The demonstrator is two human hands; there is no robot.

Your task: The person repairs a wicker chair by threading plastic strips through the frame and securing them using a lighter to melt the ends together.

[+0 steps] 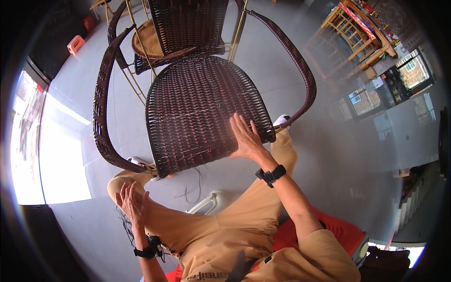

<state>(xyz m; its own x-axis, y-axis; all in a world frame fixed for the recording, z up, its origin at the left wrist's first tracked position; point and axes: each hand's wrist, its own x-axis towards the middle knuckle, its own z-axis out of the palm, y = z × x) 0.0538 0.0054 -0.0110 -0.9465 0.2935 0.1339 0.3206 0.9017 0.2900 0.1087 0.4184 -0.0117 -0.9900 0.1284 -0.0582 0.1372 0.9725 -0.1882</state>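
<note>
A dark brown woven wicker armchair [202,103] stands in front of my knees, its seat toward me and its curved arms to either side. My right hand [245,136] lies with fingers spread at the seat's front right part; it looks to be touching the weave. On my left knee rests my left hand [133,205], fingers apart and holding nothing, below the chair's left arm [104,103]. Dark straps with small devices circle both wrists.
I sit on a red seat [336,232]. Between my legs on the floor is a pale plastic piece with a handle [212,202], beside thin strands [188,191]. A round tan cushion [151,38] lies behind the chair. A red stool [75,44] and wooden furniture [350,35] stand farther off.
</note>
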